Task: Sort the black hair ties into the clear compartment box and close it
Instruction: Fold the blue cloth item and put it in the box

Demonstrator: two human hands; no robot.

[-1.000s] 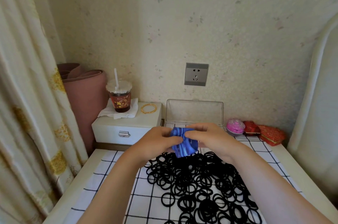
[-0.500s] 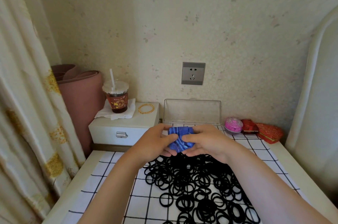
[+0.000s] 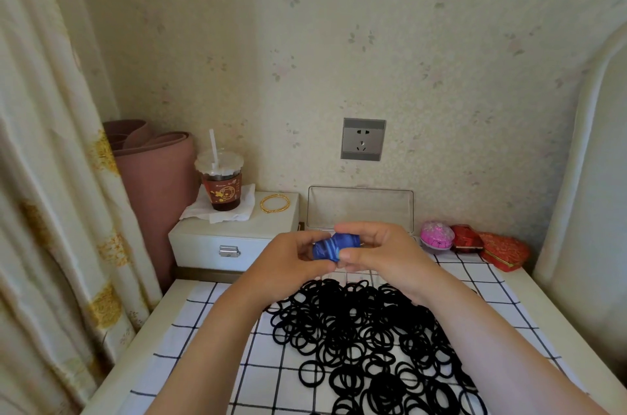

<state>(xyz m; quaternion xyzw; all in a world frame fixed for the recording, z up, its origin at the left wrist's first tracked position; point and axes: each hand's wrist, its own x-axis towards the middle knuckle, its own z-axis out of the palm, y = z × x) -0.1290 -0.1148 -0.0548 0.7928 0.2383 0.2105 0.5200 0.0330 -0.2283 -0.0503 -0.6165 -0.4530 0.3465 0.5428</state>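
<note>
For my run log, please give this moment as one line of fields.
left hand: holds blue pouch | right hand: holds same pouch | hair ties: piled on checked cloth | clear box: lid open

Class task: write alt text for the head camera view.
Both hands, left hand and right hand, hold a small blue bag above a pile of black hair ties on a checked cloth. Behind stands a clear box, lid up.
</note>
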